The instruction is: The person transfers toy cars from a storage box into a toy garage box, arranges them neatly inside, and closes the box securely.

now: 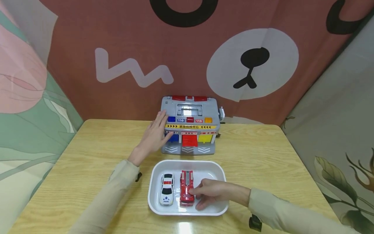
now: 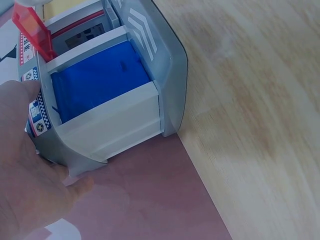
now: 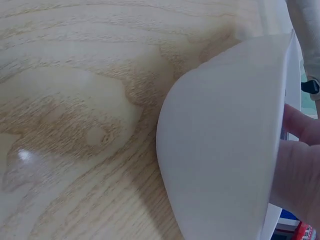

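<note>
A grey toy garage [image 1: 188, 112] with red roof lights stands at the back of the table. My left hand [image 1: 155, 133] rests against its left side, fingers stretched along the roof edge and thumb at the front. The blue door [image 2: 100, 80] is closed, while the red door [image 2: 32, 30] is swung outward from its bay. In front, a white tray [image 1: 152, 198] holds a white police car [image 1: 167, 190] and a red fire truck [image 1: 186, 182]. My right hand [image 1: 211, 191] reaches into it, fingertips at the truck's right side, the thumb apart. The tray wall partly hides this hand in the right wrist view.
The wooden table [image 1: 254, 156] reaches back to a brown curtain [image 1: 187, 58] with a bear print, close behind the garage. A white crank-like piece [image 1: 222, 113] sticks out from the garage's right side. Printed cloth [image 1: 344, 113] hangs along the right.
</note>
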Action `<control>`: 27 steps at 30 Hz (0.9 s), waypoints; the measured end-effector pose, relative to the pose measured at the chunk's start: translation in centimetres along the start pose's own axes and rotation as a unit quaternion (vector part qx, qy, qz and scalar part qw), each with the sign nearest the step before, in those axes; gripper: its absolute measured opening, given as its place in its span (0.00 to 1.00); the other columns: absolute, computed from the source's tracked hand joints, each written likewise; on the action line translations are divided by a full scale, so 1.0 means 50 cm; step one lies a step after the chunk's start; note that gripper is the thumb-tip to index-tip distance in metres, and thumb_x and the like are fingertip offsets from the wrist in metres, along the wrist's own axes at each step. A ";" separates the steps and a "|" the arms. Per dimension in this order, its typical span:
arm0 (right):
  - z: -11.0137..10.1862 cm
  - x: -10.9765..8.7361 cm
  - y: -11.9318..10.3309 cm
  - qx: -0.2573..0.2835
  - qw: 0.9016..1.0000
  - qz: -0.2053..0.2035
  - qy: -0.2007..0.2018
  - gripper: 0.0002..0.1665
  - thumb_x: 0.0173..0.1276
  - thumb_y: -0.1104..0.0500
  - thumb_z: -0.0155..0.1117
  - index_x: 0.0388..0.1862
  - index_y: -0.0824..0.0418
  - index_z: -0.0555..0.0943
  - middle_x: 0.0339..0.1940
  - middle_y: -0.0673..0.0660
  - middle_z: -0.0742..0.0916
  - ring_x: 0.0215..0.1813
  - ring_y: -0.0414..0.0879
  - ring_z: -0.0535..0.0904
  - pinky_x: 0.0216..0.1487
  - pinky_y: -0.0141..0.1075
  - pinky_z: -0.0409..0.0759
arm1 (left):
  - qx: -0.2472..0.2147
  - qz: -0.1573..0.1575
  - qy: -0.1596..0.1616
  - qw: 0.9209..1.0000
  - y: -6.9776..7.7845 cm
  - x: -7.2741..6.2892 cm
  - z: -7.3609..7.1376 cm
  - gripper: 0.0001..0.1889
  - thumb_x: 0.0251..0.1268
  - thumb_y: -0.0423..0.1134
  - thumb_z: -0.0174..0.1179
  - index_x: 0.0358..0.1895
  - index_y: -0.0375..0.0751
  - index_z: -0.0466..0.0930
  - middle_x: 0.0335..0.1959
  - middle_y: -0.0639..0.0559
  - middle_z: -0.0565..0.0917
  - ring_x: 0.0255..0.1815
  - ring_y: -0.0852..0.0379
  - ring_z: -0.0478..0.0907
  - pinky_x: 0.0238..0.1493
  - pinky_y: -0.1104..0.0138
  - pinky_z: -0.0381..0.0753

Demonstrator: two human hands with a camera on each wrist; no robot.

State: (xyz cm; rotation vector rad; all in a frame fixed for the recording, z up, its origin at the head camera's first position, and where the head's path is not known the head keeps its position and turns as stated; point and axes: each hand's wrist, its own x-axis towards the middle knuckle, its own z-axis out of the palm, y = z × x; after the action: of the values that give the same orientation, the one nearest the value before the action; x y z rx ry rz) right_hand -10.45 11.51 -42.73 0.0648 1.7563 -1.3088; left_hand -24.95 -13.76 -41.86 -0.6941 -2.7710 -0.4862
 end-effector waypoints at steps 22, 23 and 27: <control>-0.017 -0.017 0.009 0.140 0.985 -0.004 -0.101 0.22 0.70 0.56 0.56 0.51 0.74 0.75 0.43 0.69 0.83 0.35 0.51 0.85 0.44 0.41 0.83 | -0.008 0.005 0.008 1.000 -0.001 -0.010 0.006 0.41 0.71 0.55 0.52 0.76 0.34 0.49 0.78 0.42 0.43 0.78 0.45 0.38 0.68 0.42 0.57; -0.015 -0.019 0.010 0.146 0.984 -0.007 -0.105 0.23 0.69 0.56 0.56 0.52 0.75 0.74 0.44 0.69 0.83 0.36 0.51 0.85 0.44 0.41 0.83 | -0.007 0.005 0.009 1.000 -0.003 -0.012 0.007 0.41 0.71 0.55 0.52 0.76 0.34 0.49 0.78 0.42 0.43 0.78 0.44 0.38 0.67 0.42 0.58; -0.012 -0.030 0.007 0.165 0.981 -0.029 -0.094 0.25 0.66 0.56 0.55 0.53 0.76 0.73 0.47 0.70 0.81 0.38 0.53 0.85 0.46 0.42 0.83 | -0.007 0.012 0.020 1.000 -0.002 -0.005 0.008 0.40 0.71 0.56 0.51 0.76 0.34 0.49 0.78 0.42 0.44 0.77 0.44 0.39 0.67 0.42 0.58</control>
State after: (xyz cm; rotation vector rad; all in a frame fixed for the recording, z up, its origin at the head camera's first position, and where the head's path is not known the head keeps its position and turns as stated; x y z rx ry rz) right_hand -9.79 12.80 -41.94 0.0734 1.3795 -1.5845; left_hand -24.84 -13.78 -42.32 -0.7109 -2.7218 -0.5088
